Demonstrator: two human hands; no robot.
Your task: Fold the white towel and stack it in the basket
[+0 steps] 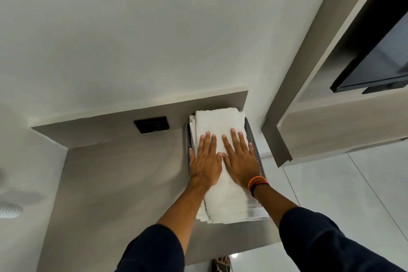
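A folded white towel [220, 123] lies on top of a stack of white towels in a grey perforated basket [254, 139] at the right end of the grey counter. The stack overhangs the basket's near end. My left hand [205, 159] presses flat on the left part of the top towel, fingers spread. My right hand [239, 157] lies flat beside it on the right part, thumbs nearly touching. Neither hand grips anything. Orange and dark bands circle my right wrist.
A grey counter [123, 183] stretches to the left of the basket, with a black wall socket [152, 124] on the raised back ledge. A wall-mounted dark screen [379, 64] and cabinet stand at the right. White floor tiles [353, 194] lie below right.
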